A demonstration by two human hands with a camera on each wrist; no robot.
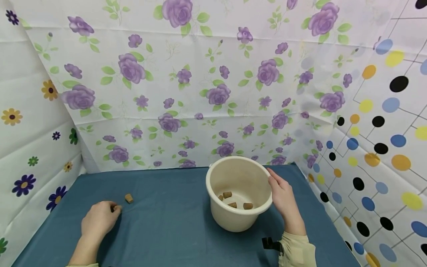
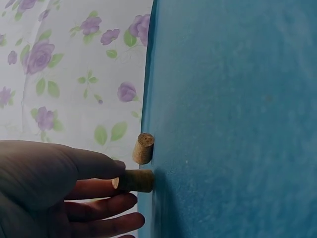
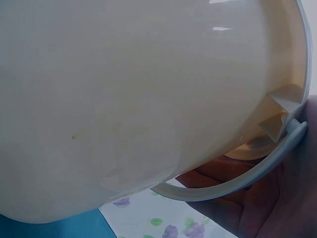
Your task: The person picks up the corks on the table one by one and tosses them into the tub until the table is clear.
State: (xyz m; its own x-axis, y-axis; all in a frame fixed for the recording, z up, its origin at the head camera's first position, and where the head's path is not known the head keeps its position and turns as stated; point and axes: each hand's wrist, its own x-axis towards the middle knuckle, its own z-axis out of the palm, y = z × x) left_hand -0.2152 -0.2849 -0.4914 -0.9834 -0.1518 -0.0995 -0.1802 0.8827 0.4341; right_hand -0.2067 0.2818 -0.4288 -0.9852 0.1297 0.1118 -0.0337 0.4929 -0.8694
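Observation:
At the left of the table my left hand pinches a cork between thumb and fingertips, low over the cloth. Just beyond those fingertips a second cork rests on the blue cloth. My right hand grips the rim of a cream plastic bucket on its right side. Several corks lie on the bucket's bottom. Seen from the right wrist, the bucket's handle hangs down along its outside, with the fingers behind it.
Blue cloth covers the table. Behind it hangs a white curtain with purple roses. Patterned sheets close off both sides, with flowers on the left and coloured dots on the right. A black strap sticks out from the right sleeve.

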